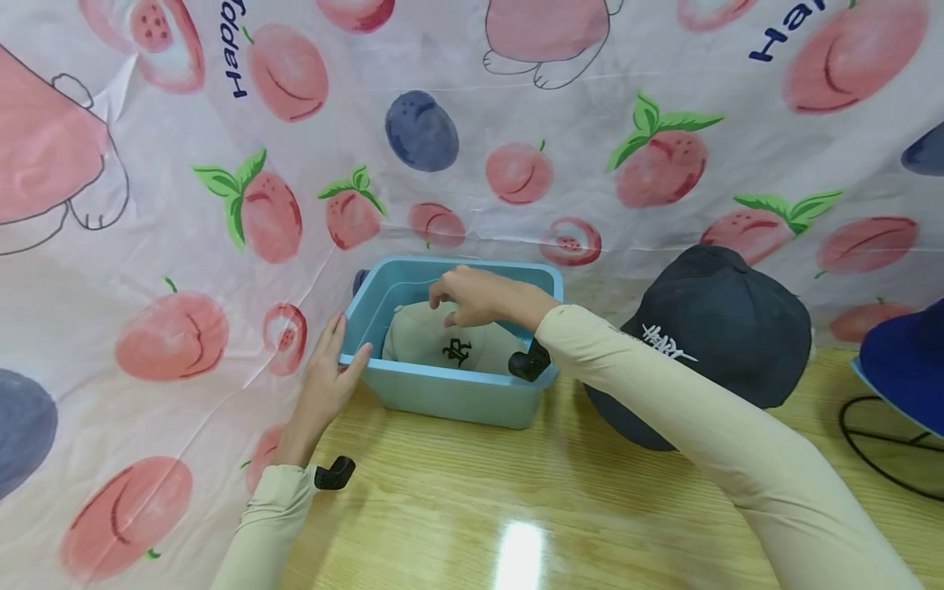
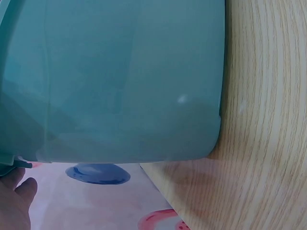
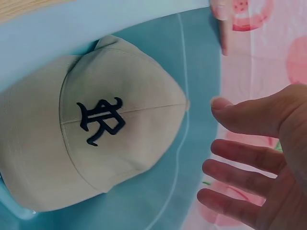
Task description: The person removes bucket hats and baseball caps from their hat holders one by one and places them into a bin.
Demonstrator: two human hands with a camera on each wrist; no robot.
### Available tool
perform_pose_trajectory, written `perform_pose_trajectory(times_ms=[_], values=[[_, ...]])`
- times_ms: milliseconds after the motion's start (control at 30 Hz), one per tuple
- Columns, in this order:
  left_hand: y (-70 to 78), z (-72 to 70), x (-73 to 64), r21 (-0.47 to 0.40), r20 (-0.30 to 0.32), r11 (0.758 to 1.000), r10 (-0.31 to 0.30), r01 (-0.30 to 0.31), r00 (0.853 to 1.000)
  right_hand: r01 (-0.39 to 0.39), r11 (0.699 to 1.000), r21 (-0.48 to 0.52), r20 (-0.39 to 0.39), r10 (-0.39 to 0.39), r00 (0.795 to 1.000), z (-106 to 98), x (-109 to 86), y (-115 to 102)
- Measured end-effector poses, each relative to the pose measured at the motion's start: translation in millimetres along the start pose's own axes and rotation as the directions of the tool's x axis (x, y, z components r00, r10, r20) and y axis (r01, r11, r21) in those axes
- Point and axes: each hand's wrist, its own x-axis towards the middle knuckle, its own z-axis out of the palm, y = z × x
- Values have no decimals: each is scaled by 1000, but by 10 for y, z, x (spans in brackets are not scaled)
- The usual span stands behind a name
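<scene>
A light blue plastic bin (image 1: 450, 397) stands on the table with a beige baseball cap (image 1: 420, 328) inside. The cap's crown shows a dark letter emblem (image 3: 101, 120), and its brim lies toward the bin's right end. My right hand (image 1: 475, 297) is above the cap, holding nothing; in the right wrist view its thumb and loosely bent fingers are apart from the cap's top. At the bin's left near corner, my left hand (image 1: 324, 385) touches the rim, its fingers fairly straight along the left side and its thumb at the near edge.
Right of the bin, partly behind my right forearm, rests a black cap (image 1: 730, 319) with white lettering. A dark blue hat (image 1: 907, 360) sits at the right edge over a black wire stand (image 1: 870, 442). Fruit-print cloth (image 1: 457, 74) hangs behind the wooden table (image 1: 413, 500).
</scene>
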Motion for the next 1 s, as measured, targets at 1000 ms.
perform_pose_trajectory(times_ms=[1000], values=[[44,20,-30,-3,-8,1000,-12,12,1000,23,999,-44,-121,-28,992,-463,-880,2]])
